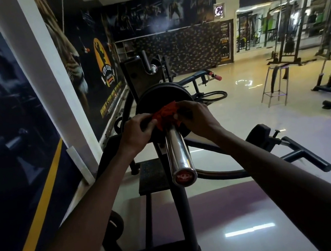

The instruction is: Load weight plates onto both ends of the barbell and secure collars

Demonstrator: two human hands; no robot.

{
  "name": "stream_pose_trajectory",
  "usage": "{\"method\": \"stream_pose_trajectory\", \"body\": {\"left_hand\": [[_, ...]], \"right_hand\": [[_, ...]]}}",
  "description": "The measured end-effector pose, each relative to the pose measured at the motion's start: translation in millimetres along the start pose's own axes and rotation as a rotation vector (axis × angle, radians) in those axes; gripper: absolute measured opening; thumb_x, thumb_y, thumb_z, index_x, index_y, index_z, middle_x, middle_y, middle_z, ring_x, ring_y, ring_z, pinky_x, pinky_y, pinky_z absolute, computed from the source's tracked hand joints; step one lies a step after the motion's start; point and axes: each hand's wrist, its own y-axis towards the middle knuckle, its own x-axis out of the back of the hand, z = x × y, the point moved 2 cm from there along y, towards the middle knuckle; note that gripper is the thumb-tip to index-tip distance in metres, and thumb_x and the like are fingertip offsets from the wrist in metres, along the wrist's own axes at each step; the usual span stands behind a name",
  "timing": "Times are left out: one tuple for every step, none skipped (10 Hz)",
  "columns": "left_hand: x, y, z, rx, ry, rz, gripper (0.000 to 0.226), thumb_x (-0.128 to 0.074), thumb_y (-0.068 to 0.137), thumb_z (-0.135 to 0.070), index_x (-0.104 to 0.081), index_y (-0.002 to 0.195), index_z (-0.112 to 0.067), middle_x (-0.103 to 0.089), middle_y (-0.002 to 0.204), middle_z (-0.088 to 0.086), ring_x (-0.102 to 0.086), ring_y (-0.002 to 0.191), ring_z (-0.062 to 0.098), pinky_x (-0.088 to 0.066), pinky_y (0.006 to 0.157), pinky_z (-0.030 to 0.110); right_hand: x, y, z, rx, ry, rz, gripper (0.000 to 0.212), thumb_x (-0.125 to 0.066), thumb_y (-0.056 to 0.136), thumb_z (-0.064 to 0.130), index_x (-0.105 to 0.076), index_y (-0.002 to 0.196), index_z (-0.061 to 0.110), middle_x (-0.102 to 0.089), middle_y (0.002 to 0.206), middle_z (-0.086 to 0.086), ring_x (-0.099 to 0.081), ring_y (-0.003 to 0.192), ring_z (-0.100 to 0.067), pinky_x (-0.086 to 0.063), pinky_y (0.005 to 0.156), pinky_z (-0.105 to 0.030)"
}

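Observation:
The chrome barbell sleeve (177,153) points toward me, its red end cap nearest the camera. Black weight plates (157,99) sit on the sleeve against the rack. A red collar (166,112) is around the sleeve, right in front of the plates. My left hand (137,129) grips the collar from the left side. My right hand (196,117) grips it from the right. Both hands partly hide the collar, so I cannot see whether it is clamped.
The black bench-press rack (132,75) holds the bar, with its frame and feet below me. A poster wall runs along the left. A metal stool (277,83) and other machines stand on the glossy floor to the right.

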Motion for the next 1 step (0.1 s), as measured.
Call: {"method": "stream_pose_trajectory", "body": {"left_hand": [[19.5, -17.9, -15.5, 0.033, -0.009, -0.032, 0.027, -0.07, 0.098, -0.02, -0.074, 0.122, -0.009, -0.075, 0.117, 0.005, -0.066, 0.104, 0.009, -0.054, 0.09, 0.021]], "right_hand": [[8.0, -3.9, 8.3, 0.024, 0.03, -0.018, 0.029, -0.067, 0.094, 0.021, -0.07, 0.122, 0.017, -0.073, 0.112, -0.005, -0.071, 0.097, -0.019, -0.06, 0.083, -0.044]]}}
